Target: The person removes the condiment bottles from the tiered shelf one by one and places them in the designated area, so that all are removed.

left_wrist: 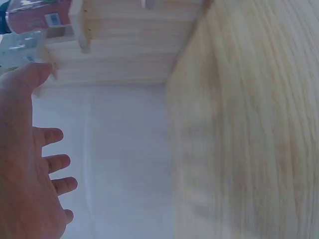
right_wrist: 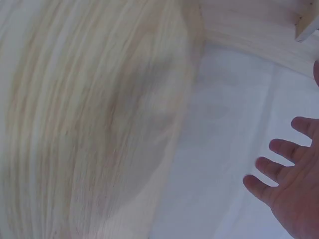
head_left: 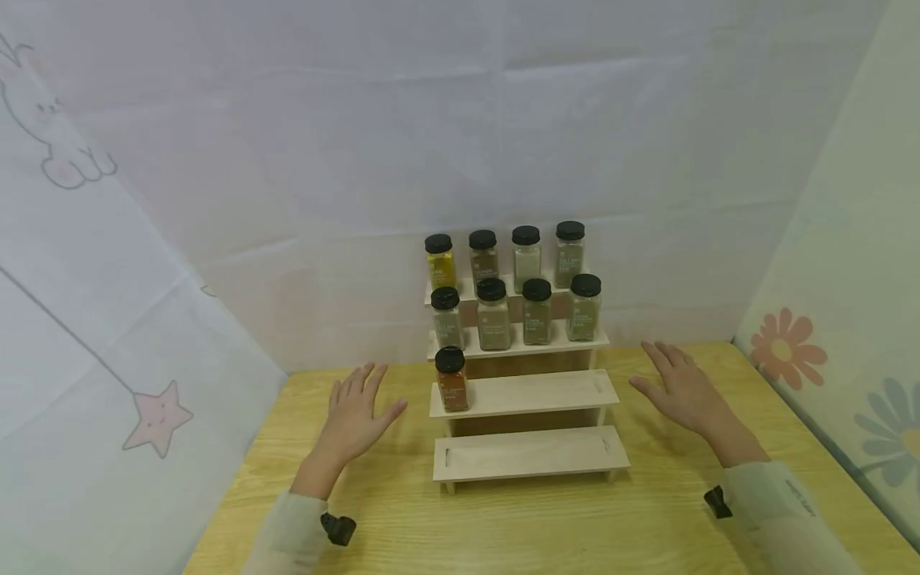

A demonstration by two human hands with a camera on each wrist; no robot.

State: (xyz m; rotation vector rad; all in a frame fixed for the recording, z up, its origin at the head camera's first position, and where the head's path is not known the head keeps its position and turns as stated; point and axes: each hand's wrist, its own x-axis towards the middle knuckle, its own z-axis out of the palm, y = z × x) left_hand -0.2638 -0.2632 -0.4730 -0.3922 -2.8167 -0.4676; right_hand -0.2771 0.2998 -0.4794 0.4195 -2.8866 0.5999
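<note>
A four-step light wooden rack (head_left: 532,455) stands on the table between my hands. My left hand (head_left: 357,419) is left of it, fingers spread and holding nothing, nearest the jar of red-brown spice (head_left: 453,391) at the left end of the second step from the bottom. My right hand (head_left: 683,391) is on the rack's other side, also spread and holding nothing. Several black-lidded glass spice jars fill the upper two steps, among them a yellow one (head_left: 442,270) at top left and a pale green one (head_left: 584,315) at right. The lowest step bears no jar.
The yellowish wooden table (head_left: 503,531) reaches back to a pale cloth wall (head_left: 359,160). Cloth walls also flank it, the left printed with a pink star (head_left: 158,418) and the right with flowers (head_left: 787,349). Small black devices (head_left: 338,529) sit at both wrists.
</note>
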